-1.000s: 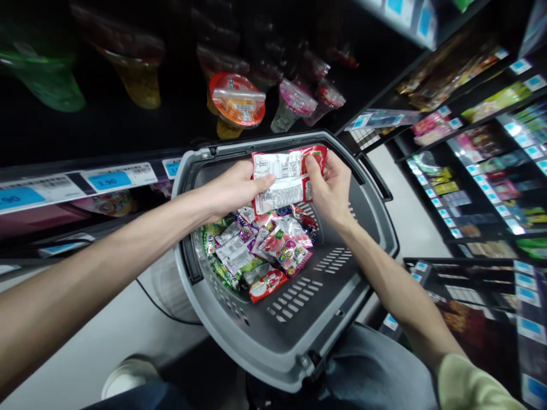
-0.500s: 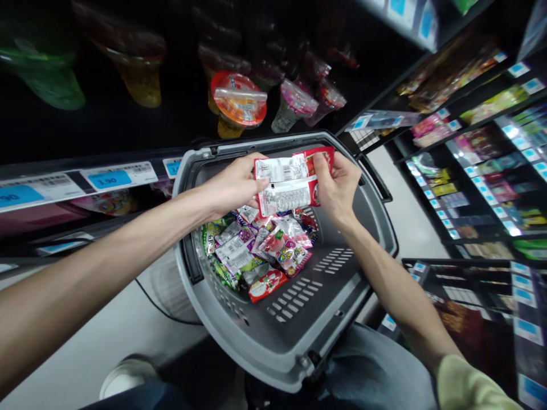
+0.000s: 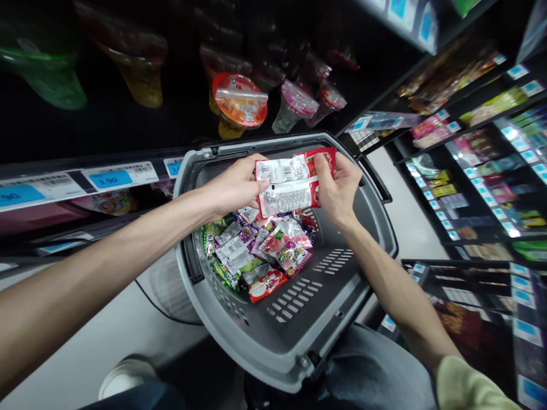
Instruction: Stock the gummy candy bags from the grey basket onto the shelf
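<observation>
A red and white candy packet (image 3: 285, 181) is stretched between my two hands, its printed back with a barcode turned up. My left hand (image 3: 241, 181) pinches the left end, thumb on top. My right hand (image 3: 341, 185) grips the red right end, with the thumb pressed over it. Below the packet is a grey shopping basket (image 3: 273, 356) with slotted walls. Several candy packets lie heaped inside it, among them a pink packet (image 3: 287, 250), a purple and silver packet (image 3: 235, 250) and a red packet (image 3: 268, 286).
Behind the basket, a dark shelf holds lidded jelly cups, one an orange-lidded cup (image 3: 240, 102). Price labels (image 3: 118, 175) line the shelf edge at left. Stocked shelving (image 3: 482, 188) stands at right. A dark cable (image 3: 164, 310) runs near the white floor, by a shoe (image 3: 128, 377).
Almost nothing differs. Both hands keep hold of the candy packet above the basket, and it has shifted only very slightly to the right.
</observation>
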`<state>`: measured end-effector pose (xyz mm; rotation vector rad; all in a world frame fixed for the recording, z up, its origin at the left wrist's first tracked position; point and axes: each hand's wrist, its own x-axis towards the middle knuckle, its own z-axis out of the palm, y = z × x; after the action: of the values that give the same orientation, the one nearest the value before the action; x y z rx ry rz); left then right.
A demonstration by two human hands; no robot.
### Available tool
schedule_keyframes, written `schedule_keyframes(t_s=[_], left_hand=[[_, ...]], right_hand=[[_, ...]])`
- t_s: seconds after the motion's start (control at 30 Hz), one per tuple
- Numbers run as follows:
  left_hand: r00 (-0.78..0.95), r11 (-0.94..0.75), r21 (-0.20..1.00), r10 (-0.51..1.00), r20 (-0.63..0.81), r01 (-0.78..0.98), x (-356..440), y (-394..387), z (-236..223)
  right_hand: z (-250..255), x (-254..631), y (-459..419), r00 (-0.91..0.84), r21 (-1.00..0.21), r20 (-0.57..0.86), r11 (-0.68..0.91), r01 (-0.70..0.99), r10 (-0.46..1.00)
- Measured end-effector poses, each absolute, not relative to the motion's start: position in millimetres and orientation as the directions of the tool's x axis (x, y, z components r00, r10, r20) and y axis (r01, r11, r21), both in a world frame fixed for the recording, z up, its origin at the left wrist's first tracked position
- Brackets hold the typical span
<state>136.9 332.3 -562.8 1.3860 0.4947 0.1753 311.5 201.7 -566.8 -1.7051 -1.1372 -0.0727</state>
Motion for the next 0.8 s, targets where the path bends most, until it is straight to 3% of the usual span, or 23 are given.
schedule_keyframes(t_s=[0.8], left_hand=[[0.883,0.161,0.975,0.419,-0.210,0.155,136.0,331.8,-562.3]], right_hand=[[-567.6,311.4,201.4,0.576,-0.743,0.504,-0.017,0.669,0.644]])
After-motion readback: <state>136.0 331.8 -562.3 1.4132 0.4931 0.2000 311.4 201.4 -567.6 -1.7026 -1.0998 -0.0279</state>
